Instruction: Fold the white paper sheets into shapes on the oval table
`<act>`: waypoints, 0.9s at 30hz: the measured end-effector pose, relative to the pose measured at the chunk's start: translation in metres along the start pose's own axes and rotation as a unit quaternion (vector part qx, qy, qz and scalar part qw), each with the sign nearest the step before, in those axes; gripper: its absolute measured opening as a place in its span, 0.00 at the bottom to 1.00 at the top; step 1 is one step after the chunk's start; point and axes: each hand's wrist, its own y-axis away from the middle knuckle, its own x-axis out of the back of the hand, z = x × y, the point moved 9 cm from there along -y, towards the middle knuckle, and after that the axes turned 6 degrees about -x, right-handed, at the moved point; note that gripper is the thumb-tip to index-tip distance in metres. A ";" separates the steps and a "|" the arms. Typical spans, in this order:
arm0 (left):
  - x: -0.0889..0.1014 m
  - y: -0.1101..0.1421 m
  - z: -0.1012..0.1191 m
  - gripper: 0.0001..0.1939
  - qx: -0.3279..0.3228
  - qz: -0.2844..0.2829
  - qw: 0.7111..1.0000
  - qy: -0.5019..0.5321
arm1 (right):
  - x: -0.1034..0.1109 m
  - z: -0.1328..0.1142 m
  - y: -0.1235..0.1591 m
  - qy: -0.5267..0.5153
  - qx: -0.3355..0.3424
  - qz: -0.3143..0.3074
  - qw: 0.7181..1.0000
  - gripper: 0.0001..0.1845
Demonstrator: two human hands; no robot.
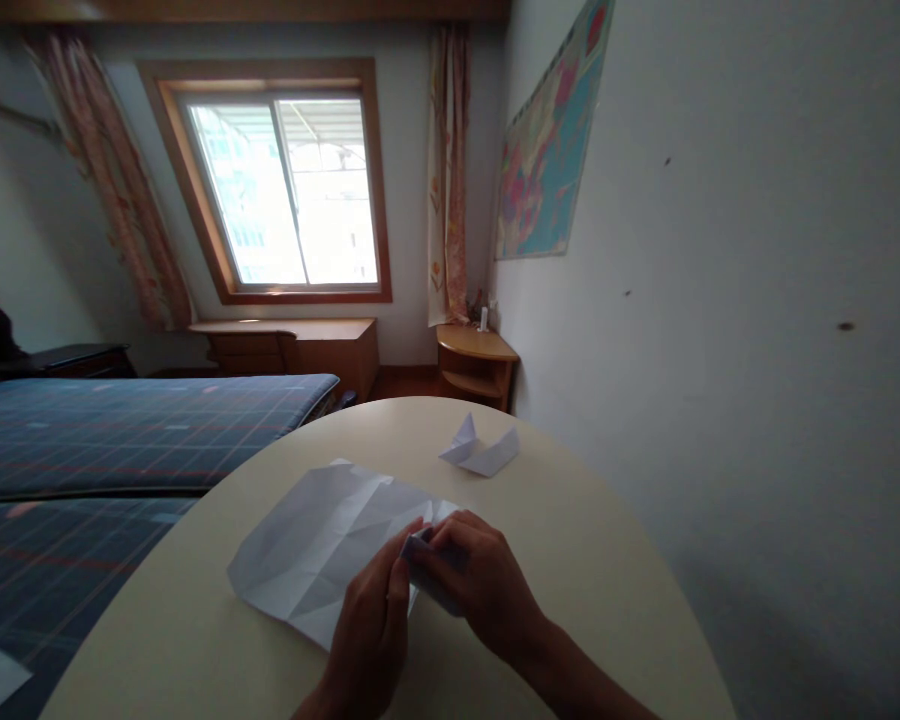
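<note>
A round cream table (607,580) fills the near part of a bedroom. A white wall (735,430) with a map (551,160) runs along its right, and a bed (157,430) with a blue plaid cover lies to its left. Beyond stand a wooden desk (337,345) under a bright window (330,200) and a corner shelf (480,343) below the right-hand curtain (450,180).

Over the near half of the table, the left hand (367,615) and right hand (480,575) meet at a small piece of folded paper (442,585). The right hand pinches it between thumb and fingers; the left hand grips its upper left end. Just behind and to the left, a large creased sheet (307,545) lies on the table; whether it joins the folded paper is hidden by the fingers.

The sheet's left corner sits inside the table's curved left edge. A paper boat (495,458) rests near the far edge, well apart from both hands. Bare tabletop stretches from the right forearm to the right edge, and a narrower strip separates the boat from the sheet.
</note>
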 end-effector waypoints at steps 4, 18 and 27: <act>0.005 -0.005 0.013 0.19 -0.037 -0.019 0.998 -0.051 | -0.001 0.009 -0.003 -0.029 -0.029 -0.047 0.998 0.13; 0.029 -0.015 -0.007 0.20 0.067 0.106 0.991 0.045 | 0.014 -0.015 -0.003 -0.050 0.045 -0.119 0.991 0.11; 0.032 -0.007 -0.018 0.21 0.120 0.190 0.966 0.130 | -0.005 -0.006 0.002 0.052 0.042 -0.083 0.994 0.15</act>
